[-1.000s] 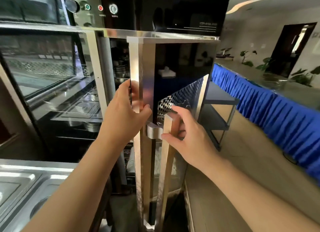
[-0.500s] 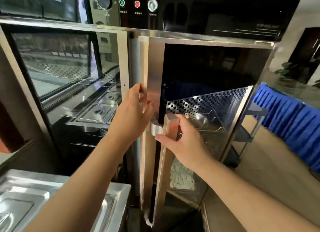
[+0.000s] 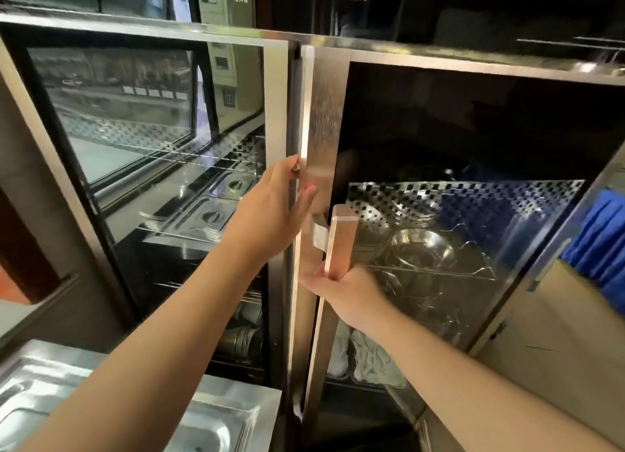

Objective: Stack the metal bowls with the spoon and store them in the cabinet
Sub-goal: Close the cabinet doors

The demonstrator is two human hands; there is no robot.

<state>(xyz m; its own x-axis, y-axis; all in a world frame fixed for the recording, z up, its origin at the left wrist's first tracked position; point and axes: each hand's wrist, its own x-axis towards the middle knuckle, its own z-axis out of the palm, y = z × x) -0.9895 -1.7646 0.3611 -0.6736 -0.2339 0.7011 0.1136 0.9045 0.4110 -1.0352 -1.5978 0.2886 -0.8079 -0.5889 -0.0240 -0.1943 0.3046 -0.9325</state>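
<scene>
A tall steel cabinet (image 3: 324, 42) with two glass doors fills the view. My right hand (image 3: 348, 291) grips the long copper-coloured door handle (image 3: 340, 245) of the right door (image 3: 323, 130), which stands almost flush with the frame. My left hand (image 3: 270, 211) lies flat with fingers spread against the right door's left edge. Through the right door's glass I see metal bowls (image 3: 422, 252) on a wire shelf (image 3: 436, 270) in front of a perforated steel panel. No spoon shows.
Behind the left glass door (image 3: 162, 130) sit steel trays and more shelves. A steel sink unit (image 3: 216, 414) stands at the bottom left. White cloths (image 3: 372, 360) lie low in the right compartment. A blue skirted table (image 3: 602, 242) is at the far right.
The right door has swung from edge-on towards the cabinet until nearly shut. Both hands stayed on it, the right sliding lower on the handle. The view has moved closer.
</scene>
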